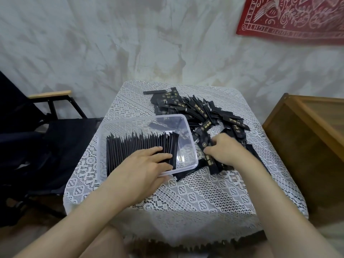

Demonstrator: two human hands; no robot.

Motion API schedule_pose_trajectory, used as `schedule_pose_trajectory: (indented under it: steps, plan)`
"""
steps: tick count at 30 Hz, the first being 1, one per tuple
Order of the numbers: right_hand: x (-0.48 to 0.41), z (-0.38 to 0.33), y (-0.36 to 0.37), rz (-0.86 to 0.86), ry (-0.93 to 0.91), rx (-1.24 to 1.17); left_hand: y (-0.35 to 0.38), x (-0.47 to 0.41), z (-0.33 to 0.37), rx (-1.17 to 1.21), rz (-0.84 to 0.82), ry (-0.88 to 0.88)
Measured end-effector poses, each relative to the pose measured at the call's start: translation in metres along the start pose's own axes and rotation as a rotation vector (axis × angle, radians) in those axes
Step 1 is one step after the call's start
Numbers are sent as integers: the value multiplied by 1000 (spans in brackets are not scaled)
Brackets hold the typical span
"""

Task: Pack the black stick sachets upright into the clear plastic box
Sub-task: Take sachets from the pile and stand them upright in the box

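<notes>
We're seeing soft, flat light, barely any shadows. Faint glare on the walls of the clear box (183, 152). Up-right of the box the red hanging (297, 17) smears and bends; left of it the chair (61, 133) goes nearly black.

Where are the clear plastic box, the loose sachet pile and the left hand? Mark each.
clear plastic box (186, 155): head view, bare floor.
loose sachet pile (201, 110): head view, heap's middle.
left hand (147, 164): head view, its back.

The stick sachets (200, 110) are black with gold print, and the plastic box (183, 120) is clear. White lace with a floral openwork pattern covers the worktop (195, 198), and a red cloth (294, 17) with white ornament hangs on the mottled grey-white wall (111, 43).
</notes>
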State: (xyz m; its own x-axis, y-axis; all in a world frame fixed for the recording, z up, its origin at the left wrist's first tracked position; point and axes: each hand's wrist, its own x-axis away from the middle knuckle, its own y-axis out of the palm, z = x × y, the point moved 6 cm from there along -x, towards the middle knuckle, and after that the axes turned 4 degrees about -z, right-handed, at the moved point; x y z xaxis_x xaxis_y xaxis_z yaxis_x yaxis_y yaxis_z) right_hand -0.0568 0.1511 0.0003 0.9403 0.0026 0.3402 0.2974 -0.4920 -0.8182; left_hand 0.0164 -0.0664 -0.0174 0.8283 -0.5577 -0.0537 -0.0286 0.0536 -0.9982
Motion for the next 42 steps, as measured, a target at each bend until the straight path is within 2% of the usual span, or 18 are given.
schedule_pose_trajectory:
  steps: [4, 7, 12, 16, 20, 27, 36, 39, 42]
  plan:
    - [28, -33, -40, 167, -182, -175, 1, -1, -1, -15, 10, 7]
    - [54, -75, -36, 141, -321, -171, 1, -2, -1, -17, 6, 14]
    - [50, -96, 10, 260, -263, 185, 9, -4, -3, 6, -11, 19]
    - [47, -99, 30, 298, -196, 315, 13, -5, -4, 0, -27, 28]
    - [40, -101, 32, 276, -198, 340, 11, -5, -4, 10, -32, 19]
    - [37, -86, 29, 269, -250, 210, 14, -5, -5, -7, -37, 21]
    - [41, -81, 32, 266, -287, 218, 10, -4, -4, -41, -43, -6]
    - [49, -78, 23, 341, -349, 219, 3, -2, -3, -30, -33, -30]
    - [53, -62, 12, 373, -397, -28, -2, -2, -2, -3, -34, -50]
